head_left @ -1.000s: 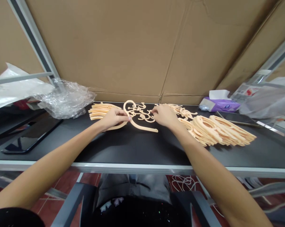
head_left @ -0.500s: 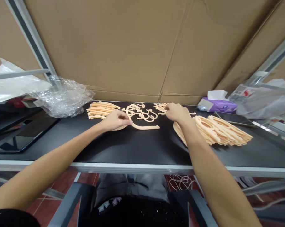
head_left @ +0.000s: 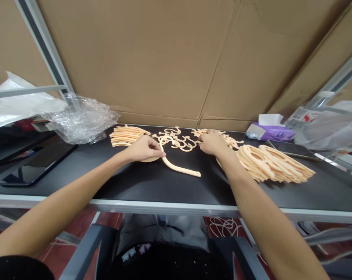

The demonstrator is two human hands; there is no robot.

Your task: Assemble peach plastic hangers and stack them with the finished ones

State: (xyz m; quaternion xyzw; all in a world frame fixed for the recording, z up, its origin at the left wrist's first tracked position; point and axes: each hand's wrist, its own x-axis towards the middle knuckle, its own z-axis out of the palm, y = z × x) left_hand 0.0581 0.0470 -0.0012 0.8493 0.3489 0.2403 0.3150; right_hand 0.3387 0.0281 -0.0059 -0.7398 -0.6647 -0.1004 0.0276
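Observation:
My left hand pinches a beige plastic hanger piece, whose curved arm with a hole at its tip points right and towards me. Part of this piece is hidden behind my fingers. Just beyond it lies a loose heap of beige hanger hooks. My right hand has its fingers closed low at the left side of a pile of small beige pieces. What those fingers hold, if anything, is hidden. A row of curved hanger arms lies behind my left hand.
Stacked beige hanger parts lie right of my right forearm. Further right are a purple tissue pack and a dark flat device. Crumpled clear plastic and a black glossy panel are left. Cardboard walls the back.
My right hand has moved slightly left and towards me, and its fingers have come down near the small pieces. The hanger arm in my left hand has swung its tip towards me.

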